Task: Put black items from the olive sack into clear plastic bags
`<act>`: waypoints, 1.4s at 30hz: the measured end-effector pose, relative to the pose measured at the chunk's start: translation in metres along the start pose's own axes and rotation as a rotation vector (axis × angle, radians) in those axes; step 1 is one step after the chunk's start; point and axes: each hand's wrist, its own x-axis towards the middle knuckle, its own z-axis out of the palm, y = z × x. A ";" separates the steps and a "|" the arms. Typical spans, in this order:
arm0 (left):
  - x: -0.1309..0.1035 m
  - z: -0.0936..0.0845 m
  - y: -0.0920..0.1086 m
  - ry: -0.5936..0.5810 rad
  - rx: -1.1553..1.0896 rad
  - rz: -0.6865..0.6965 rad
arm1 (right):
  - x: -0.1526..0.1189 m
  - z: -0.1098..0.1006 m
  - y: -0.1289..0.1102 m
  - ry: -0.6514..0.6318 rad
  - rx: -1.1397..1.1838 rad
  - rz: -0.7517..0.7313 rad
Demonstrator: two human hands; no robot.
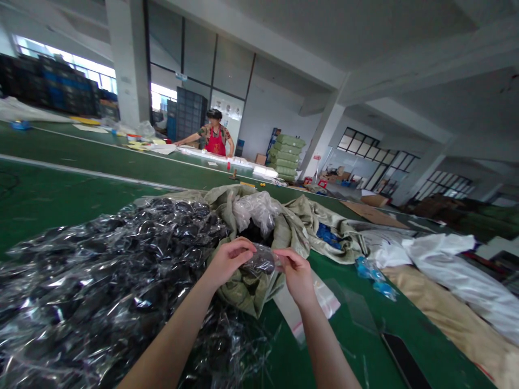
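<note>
Between my two hands is a clear plastic bag (260,260) with a dark item inside; what the item is I cannot make out. My left hand (230,260) pinches the bag's left end, and my right hand (295,270) pinches its right end. Just beneath them lies an open olive woven sack (247,292) with crumpled clear plastic (259,209) at its mouth. To the left spreads a large heap of black items in clear bags (109,275). Flat clear bags (324,300) lie beside my right forearm.
A phone (405,359) rests on the green table (357,346) at lower right. Blue wrapped items (377,278), a second sack (324,221) and white and tan cloth (438,302) lie to the right. Across the tables stands a person in a red apron (215,141).
</note>
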 end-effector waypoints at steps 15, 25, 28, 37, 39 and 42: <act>0.002 0.009 -0.005 -0.050 0.061 -0.177 | 0.008 0.004 -0.003 0.156 0.101 0.062; 0.005 0.010 -0.010 0.102 -0.032 -0.185 | -0.002 0.008 -0.003 0.059 0.153 0.133; 0.004 0.010 -0.010 0.099 -0.065 -0.190 | -0.002 0.008 -0.003 0.052 0.185 0.146; 0.004 0.014 -0.006 0.139 -0.078 -0.157 | -0.008 0.009 -0.030 0.093 0.019 -0.011; 0.004 0.014 -0.005 0.142 -0.061 -0.148 | -0.008 0.010 -0.035 0.085 -0.036 -0.007; 0.003 0.014 -0.006 0.144 -0.065 -0.135 | -0.007 0.012 -0.034 0.081 -0.069 0.007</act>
